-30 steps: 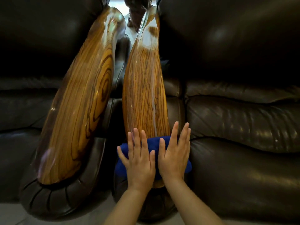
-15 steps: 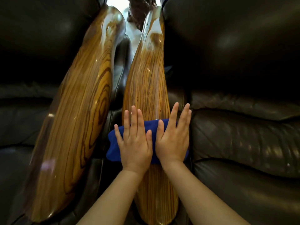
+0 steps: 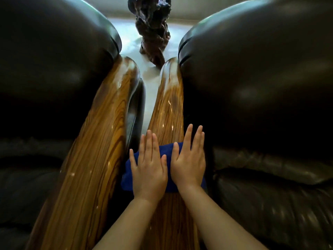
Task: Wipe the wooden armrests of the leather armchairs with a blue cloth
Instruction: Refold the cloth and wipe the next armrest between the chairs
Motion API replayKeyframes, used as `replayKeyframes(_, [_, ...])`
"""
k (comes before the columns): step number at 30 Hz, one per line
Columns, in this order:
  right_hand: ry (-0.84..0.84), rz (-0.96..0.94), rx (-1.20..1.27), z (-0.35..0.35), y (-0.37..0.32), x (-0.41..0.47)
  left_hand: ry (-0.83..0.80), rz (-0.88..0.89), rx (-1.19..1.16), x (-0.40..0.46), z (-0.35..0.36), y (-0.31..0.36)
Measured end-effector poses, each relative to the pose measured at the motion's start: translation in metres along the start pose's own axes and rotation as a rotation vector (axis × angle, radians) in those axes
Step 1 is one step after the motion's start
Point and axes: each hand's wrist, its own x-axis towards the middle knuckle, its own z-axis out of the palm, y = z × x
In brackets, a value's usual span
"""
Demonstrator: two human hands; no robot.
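Note:
Two glossy striped wooden armrests run away from me side by side: the left armrest and the right armrest. A folded blue cloth lies across the right armrest about halfway along it. My left hand and my right hand press flat on the cloth next to each other, fingers straight and pointing away from me. Most of the cloth is hidden under my palms; its ends stick out at both sides.
Dark leather armchair cushions bulge on both sides, the left armchair and the right armchair. A narrow gap of pale floor separates the armrests. A dark gnarled wooden sculpture stands on the floor beyond the gap.
Both hands have pushed the cloth up the right armrest, from its near rounded end toward the chair back. The view has tilted upward, and the floor and the sculpture now show.

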Motion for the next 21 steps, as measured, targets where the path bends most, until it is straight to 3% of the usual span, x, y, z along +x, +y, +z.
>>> replayKeyframes(8, [-0.047,0.126,0.001,0.005,-0.020,0.072,-0.096,0.045,-0.053,0.090,-0.002,0.007])
replayKeyframes(11, [-0.008,0.033,0.112,-0.006,-0.004,0.051,-0.088,0.142,-0.184,0.078,-0.014,-0.003])
replayKeyframes(15, [-0.315,-0.215,0.144,-0.006,0.026,0.024,-0.262,0.377,-0.166,0.053,-0.017,-0.031])
replayKeyframes(21, [-0.357,-0.242,0.095,-0.001,0.019,0.057,-0.291,0.313,-0.222,0.085,-0.018,-0.022])
